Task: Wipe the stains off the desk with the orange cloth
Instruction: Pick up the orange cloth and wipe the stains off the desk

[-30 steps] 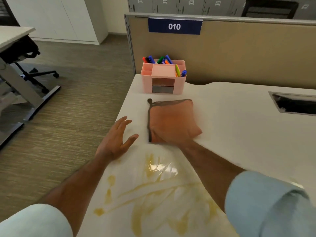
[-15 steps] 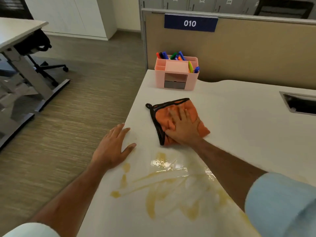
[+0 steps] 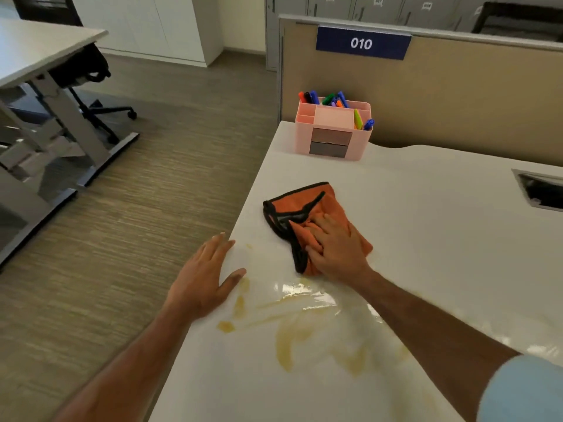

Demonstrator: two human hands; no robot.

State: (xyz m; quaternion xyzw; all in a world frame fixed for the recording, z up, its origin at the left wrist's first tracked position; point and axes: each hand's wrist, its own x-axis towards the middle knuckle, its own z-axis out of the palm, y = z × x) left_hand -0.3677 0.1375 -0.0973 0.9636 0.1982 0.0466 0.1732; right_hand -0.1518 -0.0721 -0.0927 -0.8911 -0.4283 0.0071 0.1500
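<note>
The orange cloth with black trim lies bunched on the white desk, just beyond the stains. My right hand presses on its near half, fingers curled into the folds. Yellow-brown stains smear the desk in front of the cloth, with wet glare at their far edge and small drops toward the left edge. My left hand rests flat on the desk's left edge, fingers apart, holding nothing, its thumb next to the drops.
A pink organiser with coloured pens stands at the desk's far left corner against a beige partition labelled 010. A cable cutout opens at the right. Left of the desk is carpet, with another desk and a chair beyond.
My right hand has dragged the cloth toward me and the stains, bunching it and folding its far edge over. The left hand stays on the desk edge.
</note>
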